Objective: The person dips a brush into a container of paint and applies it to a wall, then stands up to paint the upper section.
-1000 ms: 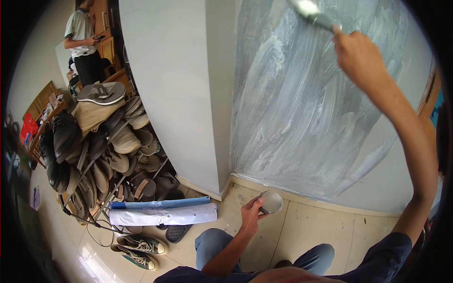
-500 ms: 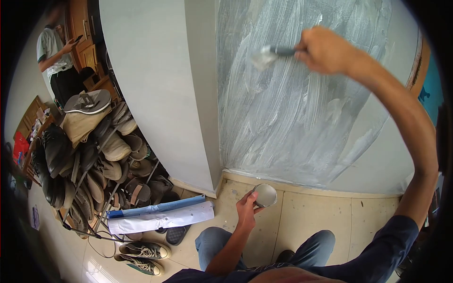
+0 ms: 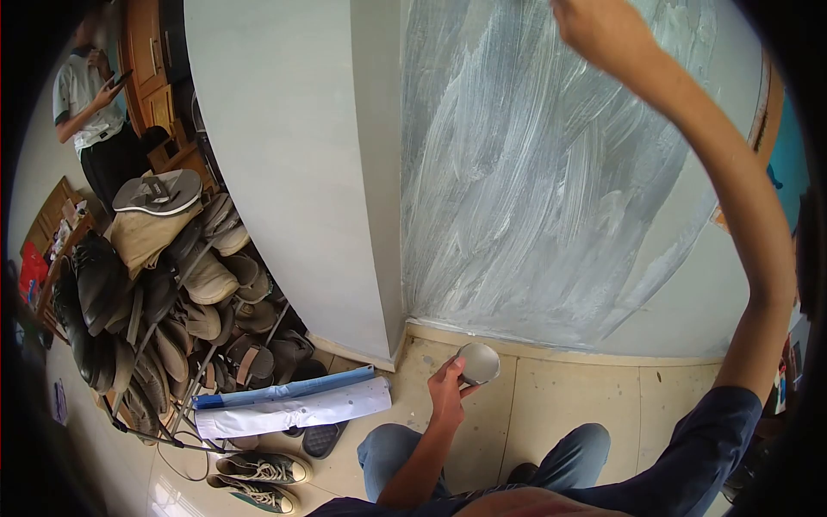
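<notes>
— Pale tiled floor (image 3: 577,396) crosses the lower part of the frame. What occupies the upper left?
— One standing person (image 3: 90,112) in a white shirt, with a dark phone (image 3: 123,79) in hand.
— Below that position?
— A metal shoe rack (image 3: 196,261), densely loaded with shoes (image 3: 211,280). At its lower right, a blue roll (image 3: 289,385) lies alongside a white roll (image 3: 293,412). One pair of canvas sneakers (image 3: 258,468) sits on the floor at lower left.
— Next item to the right?
— A pale grey pillar (image 3: 284,172), running from the upper edge down to the floor.
— Specify the left hand (image 3: 446,388).
— Lower centre of the frame. Its grip is closed on a round cup (image 3: 479,364), thumb near the rim; the mouth of the cup is visible, with a pale grey interior.
— Upper centre to right?
— A wall section (image 3: 517,189) with streaked white coating, reaching down nearly to the skirting.
— Right hand (image 3: 599,30)?
— Upper edge, in front of the coating, arm raised. Fingers appear curled; the frame cuts off the fingertips, so whether they grip anything cannot be determined.
</notes>
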Action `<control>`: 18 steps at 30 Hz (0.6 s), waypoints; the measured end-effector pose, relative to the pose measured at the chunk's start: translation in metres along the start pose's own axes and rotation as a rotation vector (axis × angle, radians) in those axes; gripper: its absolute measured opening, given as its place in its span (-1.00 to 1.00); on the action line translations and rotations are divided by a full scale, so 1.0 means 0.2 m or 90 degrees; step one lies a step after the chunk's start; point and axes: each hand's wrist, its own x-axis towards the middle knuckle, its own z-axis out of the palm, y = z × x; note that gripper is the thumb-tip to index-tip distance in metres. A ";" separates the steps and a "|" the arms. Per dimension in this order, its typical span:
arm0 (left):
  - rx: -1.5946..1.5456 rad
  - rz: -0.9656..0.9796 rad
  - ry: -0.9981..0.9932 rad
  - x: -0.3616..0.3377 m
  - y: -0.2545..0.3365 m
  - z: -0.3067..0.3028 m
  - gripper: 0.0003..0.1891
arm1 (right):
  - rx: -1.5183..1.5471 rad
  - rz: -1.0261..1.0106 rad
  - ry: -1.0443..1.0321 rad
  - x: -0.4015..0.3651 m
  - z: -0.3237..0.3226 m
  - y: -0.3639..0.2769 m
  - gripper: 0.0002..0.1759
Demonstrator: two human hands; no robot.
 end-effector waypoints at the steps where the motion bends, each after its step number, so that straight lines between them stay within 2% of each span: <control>1: -0.001 0.002 0.002 0.00 0.00 -0.01 -0.46 | 0.042 0.079 -0.091 -0.02 -0.10 -0.22 -0.72; 2: -0.004 -0.001 0.004 -0.01 0.00 -0.01 -0.46 | 0.085 0.158 -0.184 -0.05 -0.18 -0.38 -0.71; 4: -0.042 -0.023 0.000 -0.02 0.02 -0.01 -0.35 | 0.111 0.059 -0.339 -0.18 -0.15 -0.58 -0.71; 6: -0.043 -0.019 0.005 -0.03 0.02 -0.02 -0.34 | 0.214 -0.006 -0.429 -0.28 -0.13 -0.71 -0.72; 10: -0.043 -0.005 -0.013 -0.06 0.04 -0.01 -0.32 | 0.273 -0.050 -0.466 -0.31 -0.07 -0.73 -0.72; 12: -0.048 -0.004 -0.017 -0.04 0.04 -0.02 -0.32 | 0.330 0.144 -0.590 -0.10 -0.16 -0.57 -0.75; 14: -0.051 -0.004 -0.022 -0.02 0.04 -0.03 -0.32 | 0.221 -0.087 -0.416 0.02 -0.17 -0.36 -0.77; 16: -0.045 -0.014 0.003 0.00 0.04 -0.03 -0.32 | 0.198 0.158 -0.527 0.22 -0.35 -0.26 -0.85; 17: -0.044 -0.012 0.001 0.01 0.04 -0.04 -0.32 | 0.278 0.193 -0.385 0.26 -0.27 -0.11 -0.72; 18: -0.048 -0.017 0.002 0.02 0.04 -0.04 -0.33 | 0.187 0.042 -0.306 0.30 -0.27 0.00 -0.71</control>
